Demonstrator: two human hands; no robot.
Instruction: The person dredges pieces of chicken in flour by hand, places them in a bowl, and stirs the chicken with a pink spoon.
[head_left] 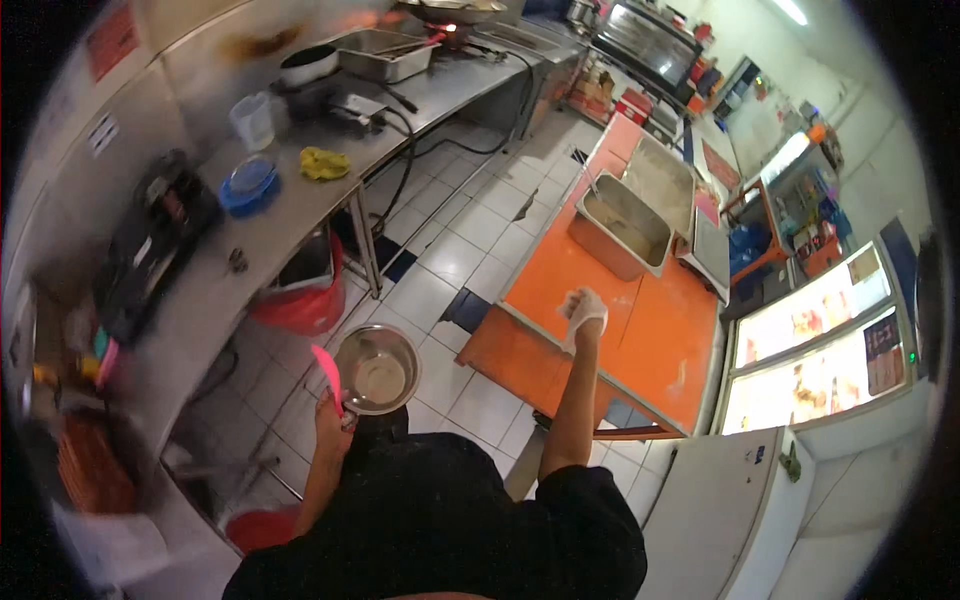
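My left hand (332, 425) is closed on the rim of a round steel bowl (380, 368) and on a bright pink spatula (328, 370). The spatula stands up at the bowl's left side, and a little pale residue shows on the bowl's bottom. My right hand (584, 312), in a thin whitish glove, reaches out above the orange table (640, 350). The glove and the small size hide how its fingers are bent. Beyond that hand, a deep steel pan (622, 228) rests on the orange table, with a pale layer inside.
A wide flour-dusted tray (662, 180) and a scale (706, 250) sit past the pan. Along the left runs a steel counter (240, 225) with a blue-lidded tub (250, 183) and a yellow cloth (324, 163). Flame (452, 30) shows at the far stove. A lit display case (815, 330) stands right.
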